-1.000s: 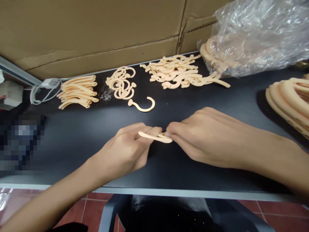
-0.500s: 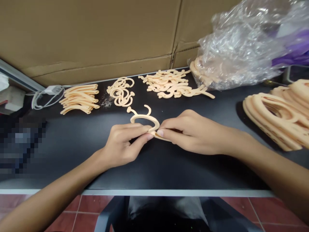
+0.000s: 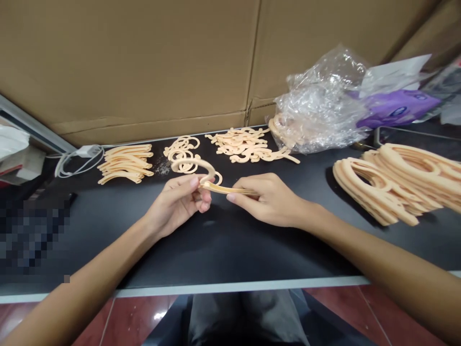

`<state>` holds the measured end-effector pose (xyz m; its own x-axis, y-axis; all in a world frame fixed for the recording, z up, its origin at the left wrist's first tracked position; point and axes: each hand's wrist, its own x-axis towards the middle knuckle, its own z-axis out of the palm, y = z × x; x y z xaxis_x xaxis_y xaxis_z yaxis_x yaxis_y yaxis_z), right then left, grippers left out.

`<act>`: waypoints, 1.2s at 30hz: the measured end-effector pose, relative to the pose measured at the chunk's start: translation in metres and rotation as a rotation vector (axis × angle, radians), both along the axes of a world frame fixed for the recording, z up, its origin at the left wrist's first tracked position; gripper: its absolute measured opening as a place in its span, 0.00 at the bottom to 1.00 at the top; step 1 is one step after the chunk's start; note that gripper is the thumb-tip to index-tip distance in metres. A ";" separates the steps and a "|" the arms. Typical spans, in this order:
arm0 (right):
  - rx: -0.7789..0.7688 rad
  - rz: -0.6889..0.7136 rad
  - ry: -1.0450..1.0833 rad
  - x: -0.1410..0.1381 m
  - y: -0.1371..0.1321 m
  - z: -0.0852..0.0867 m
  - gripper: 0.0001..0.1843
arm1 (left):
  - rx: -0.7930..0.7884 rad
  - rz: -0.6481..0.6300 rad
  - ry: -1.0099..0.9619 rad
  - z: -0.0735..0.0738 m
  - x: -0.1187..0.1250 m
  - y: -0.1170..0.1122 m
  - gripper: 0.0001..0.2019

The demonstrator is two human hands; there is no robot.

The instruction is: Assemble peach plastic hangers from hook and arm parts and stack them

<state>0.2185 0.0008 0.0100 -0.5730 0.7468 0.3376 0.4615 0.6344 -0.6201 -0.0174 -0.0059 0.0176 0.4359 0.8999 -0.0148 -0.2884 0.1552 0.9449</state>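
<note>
Right hand point(image 3: 270, 199): closed, thumb and fingers pinching a bar point(image 3: 219, 188), on the near right of the hook pile point(image 3: 182, 156). Left hand point(image 3: 176, 204): half curled, just nearer than the hook pile, thumb at the base of a hook point(image 3: 196, 165); can't tell if it actually grips. Hook sits at the bar's left end, touching it, curve up, overlapping the hook pile's near edge in view. Can't tell if the two are locked. Bar's right end is hidden by the right hand.

Another hook, loose point(image 3: 219, 179), near right of the hook pile, mostly covered by the held parts. Bars point(image 3: 126, 163) bunched left of the hook pile; cable point(image 3: 77, 163) further left. Wavy pile point(image 3: 248, 144) just right of it, then clear bag point(image 3: 317, 120) with pale parts inside, then purple pack point(image 3: 399, 108). Frames point(image 3: 378, 182) stacked well to its right. Cardboard point(image 3: 144, 62) stands behind it. All piles on dark table point(image 3: 230, 254).
</note>
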 end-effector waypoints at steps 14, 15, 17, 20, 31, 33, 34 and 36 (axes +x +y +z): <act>0.035 0.078 0.111 -0.005 0.003 -0.006 0.22 | 0.032 -0.114 -0.061 0.007 0.000 -0.010 0.12; 0.063 0.054 0.122 -0.004 0.004 -0.006 0.21 | 0.043 -0.097 -0.073 0.008 -0.001 -0.009 0.11; 0.102 0.012 0.141 -0.004 0.005 -0.008 0.19 | 0.064 -0.058 -0.097 0.010 -0.002 -0.008 0.10; 0.137 -0.058 0.156 -0.004 0.007 -0.011 0.16 | 0.089 0.004 -0.102 0.013 -0.003 -0.006 0.10; 0.270 -0.196 0.084 -0.002 0.011 -0.020 0.21 | 0.427 0.254 0.062 0.017 -0.012 0.002 0.10; 0.287 -0.179 0.068 -0.003 0.011 -0.020 0.21 | 0.593 0.320 0.176 0.014 -0.013 0.004 0.09; 0.300 -0.169 0.059 -0.003 0.011 -0.021 0.20 | 0.689 0.354 0.258 0.013 -0.013 0.004 0.08; 0.342 -0.142 0.041 -0.005 0.009 -0.022 0.19 | 0.923 0.457 0.481 0.008 -0.012 0.004 0.06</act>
<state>0.2137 0.0100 -0.0122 -0.4525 0.6577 0.6022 0.5388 0.7397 -0.4031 -0.0299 -0.0019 0.0259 0.1926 0.7271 0.6590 0.2840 -0.6841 0.6718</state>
